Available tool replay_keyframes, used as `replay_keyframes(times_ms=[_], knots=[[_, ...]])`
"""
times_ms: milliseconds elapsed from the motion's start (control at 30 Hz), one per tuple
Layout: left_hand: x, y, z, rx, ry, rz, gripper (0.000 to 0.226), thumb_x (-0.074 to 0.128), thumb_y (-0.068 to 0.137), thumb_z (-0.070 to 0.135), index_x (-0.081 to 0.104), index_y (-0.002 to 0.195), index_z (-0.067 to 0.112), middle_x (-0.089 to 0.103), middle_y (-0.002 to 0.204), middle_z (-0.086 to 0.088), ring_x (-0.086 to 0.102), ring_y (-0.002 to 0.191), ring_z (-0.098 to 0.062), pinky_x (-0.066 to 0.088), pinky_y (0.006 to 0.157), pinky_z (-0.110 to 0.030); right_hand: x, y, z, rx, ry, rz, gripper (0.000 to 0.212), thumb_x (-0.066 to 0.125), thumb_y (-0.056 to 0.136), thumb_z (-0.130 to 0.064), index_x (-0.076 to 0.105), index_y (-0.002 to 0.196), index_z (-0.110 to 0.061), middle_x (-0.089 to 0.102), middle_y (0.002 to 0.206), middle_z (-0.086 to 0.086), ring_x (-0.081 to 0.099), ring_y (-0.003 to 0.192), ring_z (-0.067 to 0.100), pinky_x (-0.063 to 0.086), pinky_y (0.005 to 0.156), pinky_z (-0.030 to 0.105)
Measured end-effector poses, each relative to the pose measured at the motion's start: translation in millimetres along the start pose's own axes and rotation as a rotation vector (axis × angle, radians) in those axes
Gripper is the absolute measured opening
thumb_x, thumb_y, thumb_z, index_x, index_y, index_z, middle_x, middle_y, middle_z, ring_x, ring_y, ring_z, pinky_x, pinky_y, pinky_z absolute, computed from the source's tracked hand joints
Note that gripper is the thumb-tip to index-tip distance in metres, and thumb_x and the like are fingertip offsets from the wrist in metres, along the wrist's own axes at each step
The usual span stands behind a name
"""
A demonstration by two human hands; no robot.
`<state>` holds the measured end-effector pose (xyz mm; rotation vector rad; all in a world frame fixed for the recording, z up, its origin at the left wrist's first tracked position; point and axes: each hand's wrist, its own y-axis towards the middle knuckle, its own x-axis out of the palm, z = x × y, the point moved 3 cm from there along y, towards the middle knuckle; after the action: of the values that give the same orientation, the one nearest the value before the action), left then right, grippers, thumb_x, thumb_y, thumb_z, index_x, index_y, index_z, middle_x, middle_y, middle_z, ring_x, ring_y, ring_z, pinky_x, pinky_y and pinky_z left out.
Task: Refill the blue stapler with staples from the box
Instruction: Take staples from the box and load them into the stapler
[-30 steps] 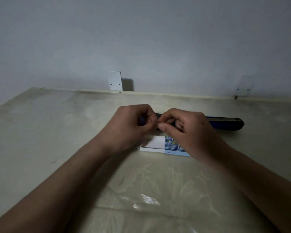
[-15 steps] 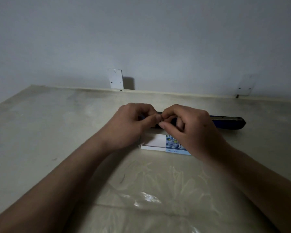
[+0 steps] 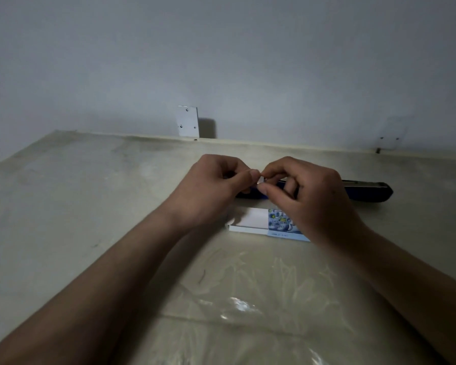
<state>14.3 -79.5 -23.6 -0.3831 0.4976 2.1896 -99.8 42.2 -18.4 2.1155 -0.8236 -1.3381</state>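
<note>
We see both hands meeting at the centre of the frame, just above the table (image 3: 90,206). The left hand (image 3: 211,191) has its fingers curled in, with thumb and forefinger pinching the left end of a small pale staple strip (image 3: 261,179). The right hand (image 3: 308,198), fingers curled likewise, pinches the strip's right end. The strip is too small for us to make out any detail.

Behind the hands, the blue stapler (image 3: 366,191) lies flat along the table. Its right end sticks out to the right of centre, and a pale metal rail shows along its top. Its left part is hidden by the fingers.

Just below the hands, apart from the stapler, lies the box (image 3: 250,222). Its white inner tray is slid out to the left of a sleeve (image 3: 279,223) printed in a blue and white pattern. A line of small print runs along the sleeve's near edge, but we cannot read it, and the right hand covers the rest.

A metal bracket (image 3: 188,121) with screw holes is on the wall above centre. A fainter bracket (image 3: 388,143) is at the right.
</note>
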Motion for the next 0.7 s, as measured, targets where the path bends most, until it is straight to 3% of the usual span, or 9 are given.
replay_keyframes(times_ms=[167, 300, 467, 567, 700], knots=[[-0.9, -0.4, 0.3, 0.016, -0.015, 0.016, 0.02, 0.066, 0.087, 0.03, 0.074, 0.075, 0.016, 0.076, 0.079, -0.003, 0.073, 0.083, -0.02, 0.056, 0.087, -0.047, 4.2, 0.9, 3.3, 0.094, 0.081, 0.012, 0.009, 0.076, 0.078, -0.018, 0.068, 0.084, -0.019, 0.052, 0.05, -0.016, 0.047, 0.046, 0.015, 0.038, 0.051, 0.018], [-2.2, 1.7, -0.1, 0.019, -0.021, 0.075, 0.019, 0.066, 0.085, 0.029, 0.074, 0.074, 0.016, 0.076, 0.077, -0.001, 0.073, 0.08, -0.019, 0.058, 0.082, -0.041, 4.3, 7.0, 3.6, 0.111, 0.118, 0.016, 0.011, 0.075, 0.077, -0.017, 0.068, 0.085, -0.019, 0.057, 0.06, -0.019, 0.049, 0.048, 0.015, 0.037, 0.051, 0.013], [-3.5, 5.2, -1.0, 0.037, 0.006, 0.179, 0.02, 0.063, 0.089, 0.026, 0.074, 0.073, 0.022, 0.071, 0.068, 0.01, 0.058, 0.063, 0.0, 0.041, 0.06, -0.015, 6.9, 19.6, 5.5, 0.119, 0.105, -0.015, 0.011, 0.073, 0.081, -0.021, 0.068, 0.09, -0.019, 0.065, 0.08, -0.008, 0.056, 0.059, 0.015, 0.044, 0.055, 0.02], [-1.7, 6.2, -2.5, 0.041, 0.042, 0.226, 0.022, 0.059, 0.091, 0.028, 0.071, 0.074, 0.021, 0.067, 0.066, 0.01, 0.056, 0.06, 0.0, 0.04, 0.059, -0.016, 10.9, 25.9, 8.9, 0.138, 0.115, -0.057, 0.01, 0.072, 0.083, -0.023, 0.068, 0.092, -0.021, 0.065, 0.084, -0.009, 0.058, 0.068, 0.009, 0.048, 0.062, 0.022], [-1.6, 7.1, -3.4, 0.049, 0.156, 0.287, 0.021, 0.058, 0.092, 0.03, 0.069, 0.076, 0.022, 0.065, 0.067, 0.01, 0.053, 0.059, -0.001, 0.039, 0.06, -0.025, 17.2, 33.7, 15.2, 0.176, 0.117, -0.102, 0.007, 0.072, 0.083, -0.024, 0.068, 0.089, -0.024, 0.063, 0.087, -0.01, 0.058, 0.073, 0.004, 0.045, 0.064, 0.014]])
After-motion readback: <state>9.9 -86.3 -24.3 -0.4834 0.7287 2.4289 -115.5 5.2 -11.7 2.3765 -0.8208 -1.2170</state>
